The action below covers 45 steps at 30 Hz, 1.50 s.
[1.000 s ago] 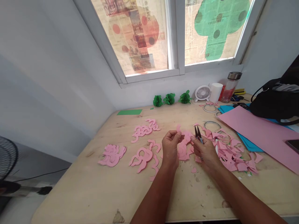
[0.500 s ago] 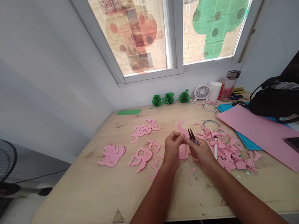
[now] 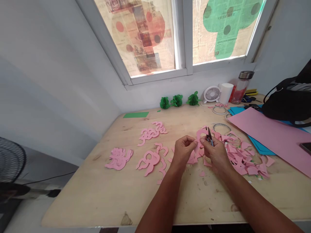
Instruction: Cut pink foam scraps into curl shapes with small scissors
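Note:
Small scissors with dark blades and a blue-grey handle rest in my right hand, blades pointing up and away. A curved pink paper strip shows at that hand's thumb and fingertips. My left hand is closed in a pinch, its fingertips at a pink paper piece that is partly hidden. The two hands are slightly apart above the table. Beneath and between them lie more pink cut-outs, and to the right spreads a heap of pink paper scraps.
Pink cut-out shapes and a stacked pink pile lie on the left. Behind are a green sheet, green paper balls, a small white fan and a bottle. Large pink paper and a black bag lie right.
My right hand has moved right with the scissors and a curved pink strip, opening a gap from my left hand. The view has shifted slightly.

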Tool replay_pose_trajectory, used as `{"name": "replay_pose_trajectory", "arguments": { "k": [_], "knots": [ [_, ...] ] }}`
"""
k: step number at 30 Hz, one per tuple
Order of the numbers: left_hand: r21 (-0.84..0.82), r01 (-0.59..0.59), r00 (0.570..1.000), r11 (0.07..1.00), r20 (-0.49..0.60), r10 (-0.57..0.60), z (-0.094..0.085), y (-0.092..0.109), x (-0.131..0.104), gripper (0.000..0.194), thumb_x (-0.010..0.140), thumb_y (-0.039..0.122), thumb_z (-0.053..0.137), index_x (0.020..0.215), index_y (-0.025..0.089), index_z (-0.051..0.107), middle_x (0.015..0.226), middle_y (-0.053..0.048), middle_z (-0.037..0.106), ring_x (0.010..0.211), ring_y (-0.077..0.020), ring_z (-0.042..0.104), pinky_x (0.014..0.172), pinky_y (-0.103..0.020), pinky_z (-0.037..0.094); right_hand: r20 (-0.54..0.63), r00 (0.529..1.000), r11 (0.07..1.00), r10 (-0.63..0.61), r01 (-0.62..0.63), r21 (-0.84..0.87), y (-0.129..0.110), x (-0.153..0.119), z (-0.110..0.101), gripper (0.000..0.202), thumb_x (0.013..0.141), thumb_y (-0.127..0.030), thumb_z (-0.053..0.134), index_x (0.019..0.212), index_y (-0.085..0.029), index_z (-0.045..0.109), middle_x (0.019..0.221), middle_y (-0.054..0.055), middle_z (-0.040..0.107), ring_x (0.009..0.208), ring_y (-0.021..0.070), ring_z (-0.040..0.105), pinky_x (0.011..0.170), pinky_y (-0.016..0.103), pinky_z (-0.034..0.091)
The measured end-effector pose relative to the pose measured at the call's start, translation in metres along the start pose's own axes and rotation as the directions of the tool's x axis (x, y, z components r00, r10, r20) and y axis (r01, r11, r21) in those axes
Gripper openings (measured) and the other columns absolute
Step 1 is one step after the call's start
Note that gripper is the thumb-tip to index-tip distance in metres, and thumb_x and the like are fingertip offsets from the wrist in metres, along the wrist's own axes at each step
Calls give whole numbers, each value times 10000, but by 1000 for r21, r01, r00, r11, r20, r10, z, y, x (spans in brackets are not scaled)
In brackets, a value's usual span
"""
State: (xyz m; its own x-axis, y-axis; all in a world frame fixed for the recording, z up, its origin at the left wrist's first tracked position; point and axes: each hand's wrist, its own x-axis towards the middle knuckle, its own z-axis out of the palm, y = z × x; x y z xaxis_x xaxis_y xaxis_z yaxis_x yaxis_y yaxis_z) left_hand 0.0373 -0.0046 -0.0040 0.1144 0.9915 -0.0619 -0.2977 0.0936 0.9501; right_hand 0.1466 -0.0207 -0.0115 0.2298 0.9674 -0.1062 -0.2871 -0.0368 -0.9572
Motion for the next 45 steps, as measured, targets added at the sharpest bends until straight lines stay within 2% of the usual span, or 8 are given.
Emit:
{"name": "replay_pose_trajectory", "arguments": {
  "k": [5, 12, 17, 20, 25, 32, 40, 45],
  "knots": [
    [-63, -17, 998, 998, -60, 13, 1, 1, 0, 185, 551, 247, 732, 609, 127, 604, 535, 14, 539, 491, -63, 438, 510, -197, 342, -32, 999, 997, -40, 38, -62, 2, -2, 0, 276, 633, -394, 685, 702, -177, 529, 480, -90, 327, 373, 48, 208, 353, 208, 138],
    [13, 85, 994, 996, 63, -86, 1, -1, -5, 195, 612, 303, 701, 642, 131, 612, 577, -37, 600, 514, -96, 503, 537, -225, 378, -131, 990, 998, -58, 63, 32, 4, 0, 0, 291, 631, -380, 700, 760, -173, 543, 477, -94, 314, 381, 54, 250, 353, 196, 183],
    [-46, 45, 998, 998, -38, -47, -1, 0, -3, 177, 605, 274, 693, 611, 137, 581, 567, -35, 610, 518, -98, 515, 558, -229, 390, -5, 1000, 995, -28, 28, 92, 3, -1, -1, 290, 663, -404, 678, 760, -180, 522, 462, -107, 270, 370, 46, 196, 347, 189, 143],
    [-90, 3, 991, 996, -131, -15, -4, 1, 0, 167, 611, 271, 682, 625, 138, 581, 607, -45, 635, 562, -110, 555, 612, -246, 415, 98, 995, 995, 6, -15, 97, 0, -4, -1, 311, 724, -479, 595, 761, -179, 522, 469, -91, 306, 372, 52, 205, 348, 192, 138],
    [-164, -28, 979, 986, -206, -6, -8, 6, 1, 158, 625, 263, 673, 673, 132, 597, 687, -59, 662, 631, -125, 603, 679, -263, 444, 198, 978, 997, 62, -68, 25, -1, -8, 2, 388, 796, -533, 471, 756, -154, 543, 467, -69, 347, 368, 51, 218, 357, 196, 129],
    [-179, -17, 984, 984, -178, -15, -9, 9, 0, 159, 626, 252, 679, 668, 125, 593, 715, -66, 659, 668, -143, 614, 712, -291, 465, 298, 941, 987, 158, -149, -53, 1, -9, 2, 386, 801, -530, 470, 756, -153, 538, 466, -85, 325, 354, 39, 180, 355, 193, 85],
    [-178, -20, 999, 984, -46, 12, -7, 11, 0, 178, 631, 243, 667, 605, 130, 532, 568, -12, 592, 482, -96, 528, 600, -274, 446, 374, 920, 993, 114, -100, -58, 7, -7, 0, 389, 813, -515, 465, 729, -142, 542, 454, -86, 315, 354, 40, 184, 367, 204, 87],
    [-148, -26, 999, 989, -30, 22, -9, 12, -1, 192, 613, 249, 682, 605, 128, 533, 569, -12, 586, 507, -108, 540, 597, -277, 446, 378, 919, 993, 114, -101, -55, 7, -6, 0, 385, 814, -512, 469, 727, -144, 543, 443, -88, 296, 359, 41, 166, 367, 209, 76]
  ]
}}
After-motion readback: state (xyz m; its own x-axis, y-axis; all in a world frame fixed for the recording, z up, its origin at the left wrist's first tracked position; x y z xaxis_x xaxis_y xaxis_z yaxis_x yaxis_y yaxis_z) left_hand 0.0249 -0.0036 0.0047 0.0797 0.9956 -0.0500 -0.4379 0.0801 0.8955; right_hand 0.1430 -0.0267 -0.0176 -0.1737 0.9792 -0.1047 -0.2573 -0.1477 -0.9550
